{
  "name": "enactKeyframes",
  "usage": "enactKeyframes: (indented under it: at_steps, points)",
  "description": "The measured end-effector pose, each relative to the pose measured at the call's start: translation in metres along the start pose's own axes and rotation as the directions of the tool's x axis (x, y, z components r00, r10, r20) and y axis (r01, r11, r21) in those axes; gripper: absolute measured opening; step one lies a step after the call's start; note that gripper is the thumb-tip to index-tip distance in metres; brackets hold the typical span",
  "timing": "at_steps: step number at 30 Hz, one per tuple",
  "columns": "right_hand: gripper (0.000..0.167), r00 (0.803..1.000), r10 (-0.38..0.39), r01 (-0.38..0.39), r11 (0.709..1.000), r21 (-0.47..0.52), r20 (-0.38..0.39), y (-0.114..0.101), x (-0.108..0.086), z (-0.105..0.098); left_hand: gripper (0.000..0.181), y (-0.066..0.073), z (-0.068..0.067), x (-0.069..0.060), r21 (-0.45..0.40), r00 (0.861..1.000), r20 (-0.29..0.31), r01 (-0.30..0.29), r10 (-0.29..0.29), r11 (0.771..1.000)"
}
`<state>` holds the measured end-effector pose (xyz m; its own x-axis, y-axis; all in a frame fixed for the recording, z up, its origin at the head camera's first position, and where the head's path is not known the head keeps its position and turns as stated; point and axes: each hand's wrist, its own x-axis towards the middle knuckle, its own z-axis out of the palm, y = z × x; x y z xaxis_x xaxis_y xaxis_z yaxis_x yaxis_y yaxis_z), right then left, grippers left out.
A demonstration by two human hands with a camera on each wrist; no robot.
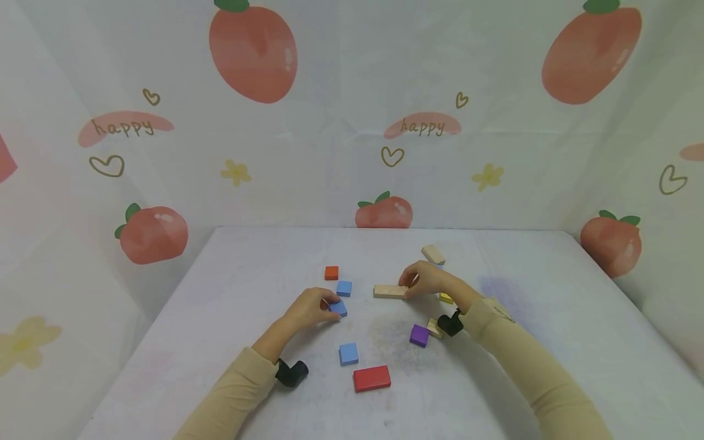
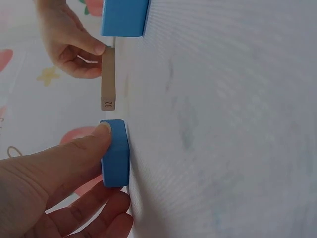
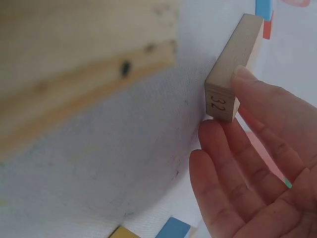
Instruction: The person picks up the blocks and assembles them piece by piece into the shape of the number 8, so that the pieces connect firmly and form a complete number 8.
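My left hand [image 1: 308, 310] pinches a small blue block [image 1: 338, 309] between thumb and fingers on the table; the left wrist view shows this blue block [image 2: 116, 161] under the thumb. To the right, my right hand [image 1: 429, 278] holds the end of a long plain wooden block [image 1: 387, 291] lying on the table. The number 32 is marked on the end of this wooden block [image 3: 237, 54] in the right wrist view. Just behind the left hand's block lies another blue block [image 1: 344, 288], with an orange-red block [image 1: 332, 273] beyond it.
Nearer me lie a blue block [image 1: 348, 354] and a red rectangular block [image 1: 371, 379]. A purple block [image 1: 419, 335] touches or nearly touches a small wooden block [image 1: 434, 328] by the right wrist. A yellow block [image 1: 446, 298] is partly hidden by the right arm; a wooden block [image 1: 433, 254] lies behind.
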<state>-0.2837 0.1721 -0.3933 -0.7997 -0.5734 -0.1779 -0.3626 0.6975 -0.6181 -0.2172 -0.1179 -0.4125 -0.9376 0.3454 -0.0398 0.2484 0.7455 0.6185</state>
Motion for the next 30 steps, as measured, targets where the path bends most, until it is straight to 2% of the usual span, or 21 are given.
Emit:
enactKeyframes:
  at_steps: [15, 22, 30]
  points:
    - [0.019, 0.999, 0.028, -0.027, 0.999, 0.02, -0.017, -0.0015, -0.0012, -0.0019, 0.032, 0.0026, -0.0023, -0.0001, 0.006, 1.0, 0.011, 0.01, -0.01, 1.0]
    - [0.019, 0.999, 0.047, -0.047, 0.999, 0.011, -0.024, -0.0016, -0.0013, -0.0012, 0.033, 0.0024, -0.0027, 0.0016, 0.013, 1.0, 0.017, -0.002, 0.002, 1.0]
    - [0.019, 0.998, 0.052, -0.051, 0.999, 0.012, -0.029, -0.0023, -0.0015, 0.0019, 0.033, 0.0032, -0.001, 0.0061, -0.005, 0.999, 0.027, 0.024, -0.024, 1.0]
